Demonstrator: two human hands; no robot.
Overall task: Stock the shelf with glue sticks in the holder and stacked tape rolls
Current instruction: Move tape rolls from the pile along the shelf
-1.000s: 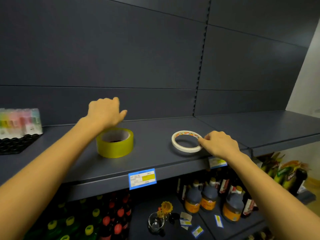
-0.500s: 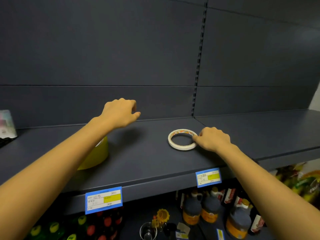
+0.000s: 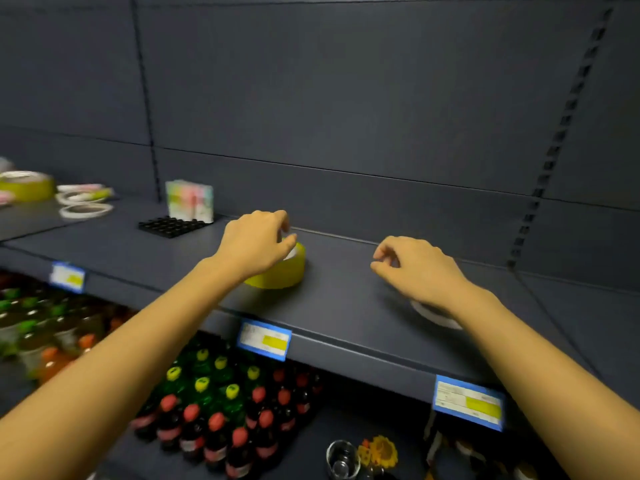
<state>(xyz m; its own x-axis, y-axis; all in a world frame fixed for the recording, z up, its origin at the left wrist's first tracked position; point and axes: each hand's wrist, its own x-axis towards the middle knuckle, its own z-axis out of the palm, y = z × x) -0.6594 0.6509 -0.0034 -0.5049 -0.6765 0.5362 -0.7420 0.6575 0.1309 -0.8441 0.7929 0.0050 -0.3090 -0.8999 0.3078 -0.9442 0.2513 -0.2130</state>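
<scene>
Our left hand (image 3: 258,244) lies over the yellow tape roll (image 3: 280,275), fingers bent across its top and thumb beside its pale inner rim. We cannot tell whether they actually clasp it. Our right hand (image 3: 415,268) hovers to the right of that roll, fingers loosely curled and holding nothing, thumb and forefinger close together. Under its wrist, further right of the yellow roll and nearer the front edge, a white tape roll (image 3: 434,317) lies flat, half hidden by the arm. Both rolls rest well apart on the dark shelf (image 3: 346,306), not stacked.

Left of the yellow roll and further back sits the black holder (image 3: 169,226), with blurred pastel glue sticks (image 3: 188,201) standing at its rear. Far to the left of the roll we see more tape rolls (image 3: 83,204), one yellow and some thin white ones, too blurred to count.

Below the yellow roll, blue price labels (image 3: 265,341) hang on the shelf's front lip. Lower down stand bottles (image 3: 214,407) with red, yellow and green caps. Down to the roll's right are a clear glass (image 3: 341,459) and a sunflower (image 3: 382,448).
</scene>
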